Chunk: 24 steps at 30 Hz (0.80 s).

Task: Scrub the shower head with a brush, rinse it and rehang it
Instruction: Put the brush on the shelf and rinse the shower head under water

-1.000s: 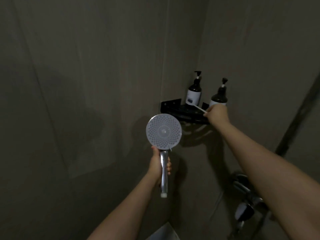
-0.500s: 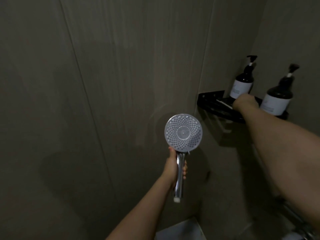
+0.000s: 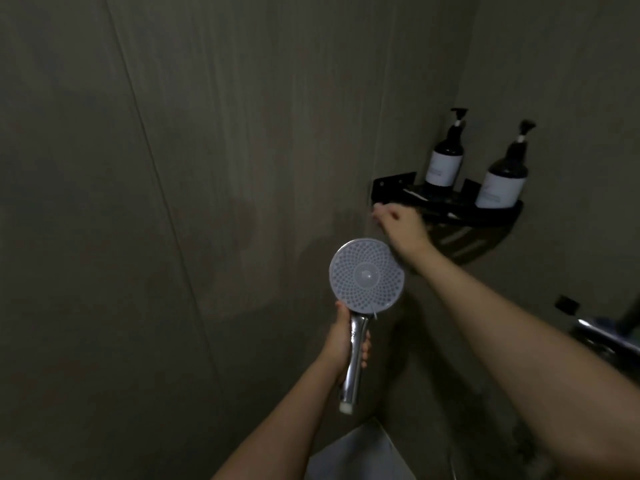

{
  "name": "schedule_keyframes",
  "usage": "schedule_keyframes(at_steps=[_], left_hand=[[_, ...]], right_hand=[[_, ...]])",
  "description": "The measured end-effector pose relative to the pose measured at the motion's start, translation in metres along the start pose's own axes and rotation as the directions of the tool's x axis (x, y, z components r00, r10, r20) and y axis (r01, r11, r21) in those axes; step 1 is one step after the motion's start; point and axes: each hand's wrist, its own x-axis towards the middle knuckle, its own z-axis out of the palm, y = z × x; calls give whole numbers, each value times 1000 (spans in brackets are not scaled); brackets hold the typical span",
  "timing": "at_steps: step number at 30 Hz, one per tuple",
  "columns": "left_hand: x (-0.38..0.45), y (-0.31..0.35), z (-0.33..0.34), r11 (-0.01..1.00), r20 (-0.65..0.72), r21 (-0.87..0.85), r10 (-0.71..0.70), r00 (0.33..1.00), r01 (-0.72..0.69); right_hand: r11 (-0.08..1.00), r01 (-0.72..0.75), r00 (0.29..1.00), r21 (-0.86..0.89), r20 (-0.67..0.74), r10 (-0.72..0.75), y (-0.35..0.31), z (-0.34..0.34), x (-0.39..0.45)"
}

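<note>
Nearest the camera, at about 6 o'clock in the view, the left hand [image 3: 341, 344] is wrapped round the chrome handle of the shower head [image 3: 366, 275], its fingers curled about the stem so that the round white spray face is held upright and turned toward the viewer, clear of the wall. No hose can be made out at the handle's lower end. Just beyond it, toward 1 o'clock of the spray face, the right hand [image 3: 401, 223] is seen at the near left edge of the black corner shelf [image 3: 394, 183]; its fingers are loosely curled, and whether anything is pinched in them cannot be told in the dim, blurred light. A thin pale object lies on the shelf beside the hand, possibly the brush, though this cannot be confirmed. Farther back on the shelf two dark pump bottles [image 3: 445, 164] stand upright, and at 3 o'clock a chrome tap fitting [image 3: 595, 336] is partly visible. The step in hand is judged to lie at either end of the scrubbing, with the brush being fetched or laid down. If the scrubbing is done, the spray face will need to be carried under running water next.
</note>
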Motion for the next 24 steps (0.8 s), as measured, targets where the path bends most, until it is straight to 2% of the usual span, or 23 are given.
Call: schedule_keyframes(at_steps=[3, 5, 7, 9, 13, 16, 20, 24], left_hand=[[-14, -10, -5, 999, 77, 49, -16, 997, 12], [-25, -19, -10, 993, 111, 118, 0, 994, -13], [-34, -33, -10, 972, 122, 226, 35, 992, -62], [-41, -49, -5, 953, 150, 284, 61, 987, -102], [-53, -74, 18, 928, 213, 369, -35, 976, -47], [-64, -89, 36, 920, 266, 392, -92, 960, -21], [-78, -106, 57, 910, 308, 411, -74, 948, -62], [-70, -122, 72, 884, 303, 462, -74, 950, -78]], right_hand=[[1000, -14, 984, 2, 178, 13, 7, 5, -45], [995, -68, 974, -74, 212, 82, 18, -2, -69], [985, -135, 977, -110, 154, 151, 27, -13, -95], [979, -193, 978, -69, 71, 198, 33, -23, -124], [957, -286, 957, -40, -61, 284, 41, -44, -179], [934, -345, 936, -94, -112, 334, 48, -62, -211], [894, -423, 900, -145, -178, 397, 61, -84, -239], [813, -502, 858, -295, -286, 427, 87, -107, -255]])
